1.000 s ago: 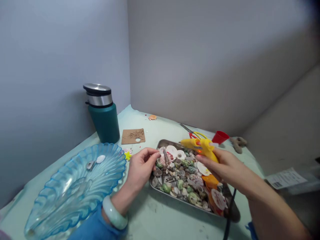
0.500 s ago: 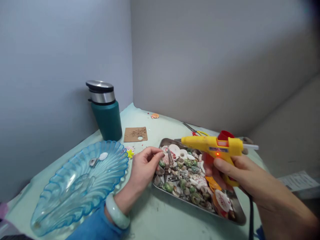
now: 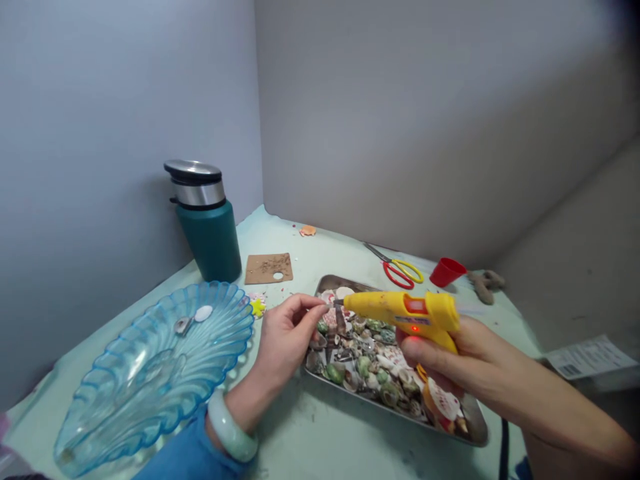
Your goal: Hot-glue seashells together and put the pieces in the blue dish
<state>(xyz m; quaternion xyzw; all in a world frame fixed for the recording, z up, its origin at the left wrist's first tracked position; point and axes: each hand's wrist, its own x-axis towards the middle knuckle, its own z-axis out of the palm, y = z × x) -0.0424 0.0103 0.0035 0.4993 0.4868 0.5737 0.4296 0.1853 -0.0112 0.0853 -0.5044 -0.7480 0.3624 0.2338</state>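
Observation:
My right hand [image 3: 440,353] grips a yellow hot glue gun [image 3: 395,310] by its handle, and a red light glows on its side. The gun's nozzle points left and reaches the fingertips of my left hand [image 3: 290,333]. Thumb and forefinger of that hand are pinched together; what they hold is too small to make out. Below both hands lies a metal tray [image 3: 395,407] filled with shells [image 3: 370,360] of several kinds. On the left is a blue clear scalloped dish [image 3: 145,373] holding a small grey piece [image 3: 183,325] and a white disc [image 3: 203,313].
A teal bottle [image 3: 207,240] stands behind the dish, beside a brown card [image 3: 269,268]. Scissors [image 3: 400,273], a red cup [image 3: 447,272] and a brown lumpy object [image 3: 485,285] are at the back right. A yellow piece [image 3: 258,308] lies near the dish. Grey walls enclose the back.
My right hand has brought the glue gun left and slightly down, so its nozzle meets my left fingertips. The scissors and red cup are now uncovered. My left hand keeps its pinch.

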